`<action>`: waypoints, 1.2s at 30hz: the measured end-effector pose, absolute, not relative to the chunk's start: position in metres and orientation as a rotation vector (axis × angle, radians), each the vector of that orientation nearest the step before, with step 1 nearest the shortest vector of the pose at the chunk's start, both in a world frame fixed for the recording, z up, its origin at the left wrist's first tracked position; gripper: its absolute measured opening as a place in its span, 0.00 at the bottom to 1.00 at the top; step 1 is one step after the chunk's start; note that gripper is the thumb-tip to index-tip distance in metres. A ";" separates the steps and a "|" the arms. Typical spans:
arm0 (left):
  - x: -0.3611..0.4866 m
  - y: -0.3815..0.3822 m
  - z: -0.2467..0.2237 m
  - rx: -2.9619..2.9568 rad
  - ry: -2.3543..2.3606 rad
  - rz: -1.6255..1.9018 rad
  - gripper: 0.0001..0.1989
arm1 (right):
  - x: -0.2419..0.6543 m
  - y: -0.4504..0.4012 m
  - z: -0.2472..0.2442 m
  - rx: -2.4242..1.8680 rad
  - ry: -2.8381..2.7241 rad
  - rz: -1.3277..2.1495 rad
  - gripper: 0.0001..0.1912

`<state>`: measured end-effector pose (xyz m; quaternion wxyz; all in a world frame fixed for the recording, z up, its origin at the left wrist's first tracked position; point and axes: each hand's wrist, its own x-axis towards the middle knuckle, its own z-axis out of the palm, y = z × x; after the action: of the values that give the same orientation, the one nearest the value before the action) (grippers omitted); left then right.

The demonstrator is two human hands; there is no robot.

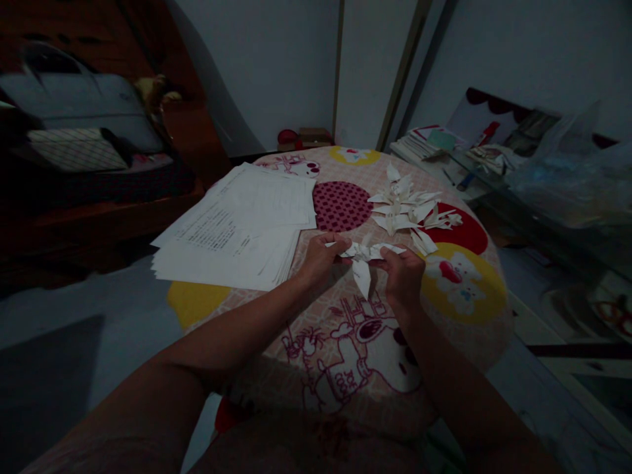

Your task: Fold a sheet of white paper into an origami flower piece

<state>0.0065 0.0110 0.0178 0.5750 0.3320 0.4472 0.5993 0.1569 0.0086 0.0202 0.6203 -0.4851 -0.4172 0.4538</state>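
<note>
Over the middle of a round table with a patterned cloth (276, 322), a folded white paper flower (362, 273) is stretched between both hands. My left hand (323, 257) pinches its left petal between thumb and fingers. On the other side, my right hand (403, 270) pinches the right petal the same way. One pointed petal hangs down toward me between the hands. Just beyond my right hand lies a cluster of similar folded paper flowers (402, 201). A stack of printed paper sheets (237, 224) rests on the table left of my hands.
To the right stands a glass-topped side table (518, 197) with papers and a clear plastic bag (557, 164). A wooden seat (190, 131) with bags on it is at the far left. Small boxes (315, 136) sit behind the round table.
</note>
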 end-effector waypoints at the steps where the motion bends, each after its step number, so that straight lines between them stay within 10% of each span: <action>1: 0.006 0.012 0.017 0.768 1.060 1.375 0.11 | 0.157 0.012 0.018 -1.113 -0.903 1.116 0.05; 24: -0.005 0.022 0.012 0.620 0.980 1.127 0.07 | 0.164 0.024 0.006 -1.042 -0.741 1.381 0.09; 36: -0.007 0.020 0.008 0.935 0.891 1.060 0.21 | 0.168 0.022 0.006 -1.027 -0.850 1.444 0.14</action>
<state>-0.0065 0.0197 0.0079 0.6707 0.4150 0.3954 0.4706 0.1680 0.0216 0.0055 0.5546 -0.4348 -0.3599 0.6114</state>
